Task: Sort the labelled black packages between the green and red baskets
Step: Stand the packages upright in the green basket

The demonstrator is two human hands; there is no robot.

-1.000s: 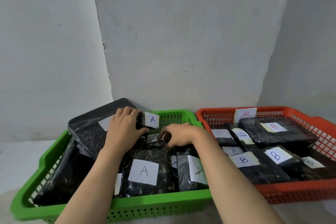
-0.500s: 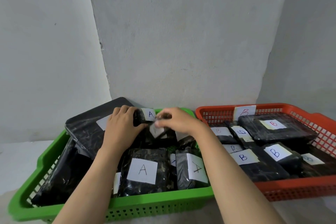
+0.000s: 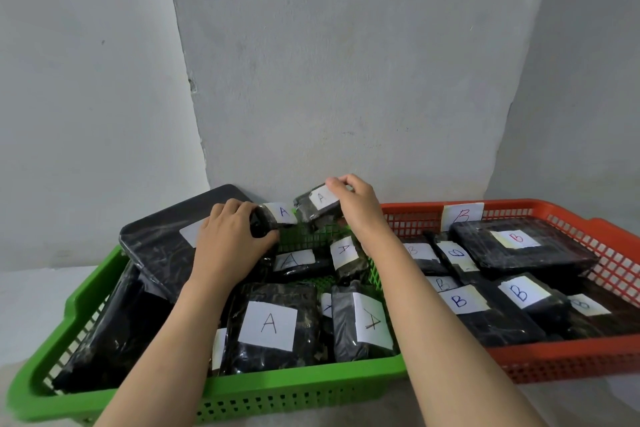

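Observation:
The green basket [image 3: 304,388] on the left holds several black packages with white A labels, among them a large one at the front [image 3: 273,326]. On the right, the red basket [image 3: 571,362] is filled with black packages labelled B, such as a wide flat one [image 3: 519,246] at the back. My right hand [image 3: 356,204] grips a small black A package [image 3: 317,206] and holds it raised above the green basket's far rim. Over another small A package [image 3: 277,218] at the back of that basket, my left hand [image 3: 228,239] has its fingers curled.
A big flat black package [image 3: 166,243] leans over the green basket's back left corner. A B tag [image 3: 462,215] is stuck on the red basket's back wall. Grey walls stand close behind both baskets.
My right hand has lifted a small A package up out of the green basket toward the back. My left hand has stayed on its A package.

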